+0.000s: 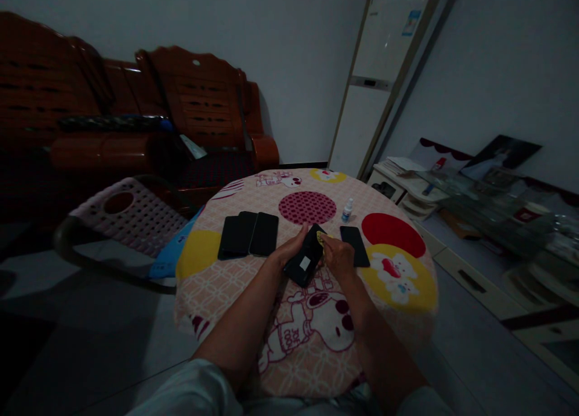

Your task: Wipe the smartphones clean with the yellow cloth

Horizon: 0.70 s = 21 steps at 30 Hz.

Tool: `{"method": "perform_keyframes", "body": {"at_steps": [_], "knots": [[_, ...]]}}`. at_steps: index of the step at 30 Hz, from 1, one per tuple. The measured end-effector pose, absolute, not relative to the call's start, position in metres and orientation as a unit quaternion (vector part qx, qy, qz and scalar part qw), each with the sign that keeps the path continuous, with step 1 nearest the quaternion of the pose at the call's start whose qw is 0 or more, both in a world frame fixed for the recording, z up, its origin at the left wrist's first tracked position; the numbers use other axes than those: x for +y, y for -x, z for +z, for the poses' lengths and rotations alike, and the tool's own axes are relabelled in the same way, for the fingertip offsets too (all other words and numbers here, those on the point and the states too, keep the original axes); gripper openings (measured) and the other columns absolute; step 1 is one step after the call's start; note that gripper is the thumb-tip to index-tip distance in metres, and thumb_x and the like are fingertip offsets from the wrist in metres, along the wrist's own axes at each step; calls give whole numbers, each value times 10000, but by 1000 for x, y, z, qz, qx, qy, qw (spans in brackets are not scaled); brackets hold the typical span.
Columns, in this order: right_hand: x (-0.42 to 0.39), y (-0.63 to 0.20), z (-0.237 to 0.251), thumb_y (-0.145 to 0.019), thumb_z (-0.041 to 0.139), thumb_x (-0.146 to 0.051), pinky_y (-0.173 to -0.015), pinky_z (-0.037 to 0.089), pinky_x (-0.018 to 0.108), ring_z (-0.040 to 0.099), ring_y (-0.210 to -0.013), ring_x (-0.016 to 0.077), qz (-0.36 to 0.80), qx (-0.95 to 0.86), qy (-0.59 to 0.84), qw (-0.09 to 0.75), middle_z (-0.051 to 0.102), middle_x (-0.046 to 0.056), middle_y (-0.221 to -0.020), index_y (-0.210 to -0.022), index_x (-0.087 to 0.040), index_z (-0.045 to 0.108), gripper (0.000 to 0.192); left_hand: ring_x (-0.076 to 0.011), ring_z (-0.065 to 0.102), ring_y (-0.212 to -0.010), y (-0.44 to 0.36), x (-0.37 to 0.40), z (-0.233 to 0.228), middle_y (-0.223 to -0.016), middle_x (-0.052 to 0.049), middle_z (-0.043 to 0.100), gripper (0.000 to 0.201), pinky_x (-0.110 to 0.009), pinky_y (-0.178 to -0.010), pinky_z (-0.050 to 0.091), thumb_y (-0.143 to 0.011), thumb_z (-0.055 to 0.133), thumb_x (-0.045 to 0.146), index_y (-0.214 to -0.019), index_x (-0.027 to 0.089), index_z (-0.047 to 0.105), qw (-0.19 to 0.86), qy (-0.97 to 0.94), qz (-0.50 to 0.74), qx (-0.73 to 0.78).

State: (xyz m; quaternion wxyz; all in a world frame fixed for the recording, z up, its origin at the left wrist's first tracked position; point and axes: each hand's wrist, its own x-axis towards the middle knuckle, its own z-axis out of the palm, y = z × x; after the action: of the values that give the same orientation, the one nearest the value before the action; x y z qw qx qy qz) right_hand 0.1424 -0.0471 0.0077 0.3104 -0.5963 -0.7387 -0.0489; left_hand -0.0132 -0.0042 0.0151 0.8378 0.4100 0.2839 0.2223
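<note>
My left hand grips a black phone along its left side, tilted above the round table. A pale rectangular patch shows on the phone's upper face. With closed fingers, my right hand presses a small yellow patterned cloth against the phone's far end. Most of the cloth is hidden by the fingers. Just right of that hand, another dark phone lies flat, and beyond it stands a small white bottle with a blue label. To the left, several dark phones lie side by side, partly overlapping.
A patterned tablecloth covers the round table. A woven chair with a blue item on it stands close at the left, before wooden seats. Behind is a tall white cabinet unit; a glass-topped stand runs along the right.
</note>
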Motion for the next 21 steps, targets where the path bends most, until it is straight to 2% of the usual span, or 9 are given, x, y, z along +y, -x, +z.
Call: {"method": "perform_keyframes", "body": {"at_steps": [4,11,16,21], "knots": [[-48,-140,7,-861,452,-130,-748,488,227,677,-833,169,-34,-761,565,317,731,69,-981,-1132,-204,662,351,-198,615,-569,13,-1,13,-669,-102,652,832,-316,-587,485,-733,240,835,-862,118,643,827,-421,237,287],[-46,-145,8,-860,449,-161,-731,495,236,692,-797,187,-47,-698,618,360,743,93,-915,-1078,-181,693,328,-181,595,-562,9,-12,22,-658,-98,641,846,-301,-577,474,-689,266,864,-798,112,636,808,-461,214,299],[-42,-149,8,-836,452,-171,-748,514,256,706,-803,201,15,-671,615,414,751,82,-906,-993,-190,733,322,-173,588,-541,8,-14,23,-649,-79,636,799,-288,-533,463,-689,298,857,-811,131,608,783,-484,222,321],[-42,-148,9,-800,488,-204,-754,536,282,707,-836,218,87,-639,585,492,748,77,-937,-983,-174,740,312,-178,587,-521,8,-14,21,-639,-73,635,751,-289,-502,454,-713,317,833,-839,141,583,754,-522,224,331]]}}
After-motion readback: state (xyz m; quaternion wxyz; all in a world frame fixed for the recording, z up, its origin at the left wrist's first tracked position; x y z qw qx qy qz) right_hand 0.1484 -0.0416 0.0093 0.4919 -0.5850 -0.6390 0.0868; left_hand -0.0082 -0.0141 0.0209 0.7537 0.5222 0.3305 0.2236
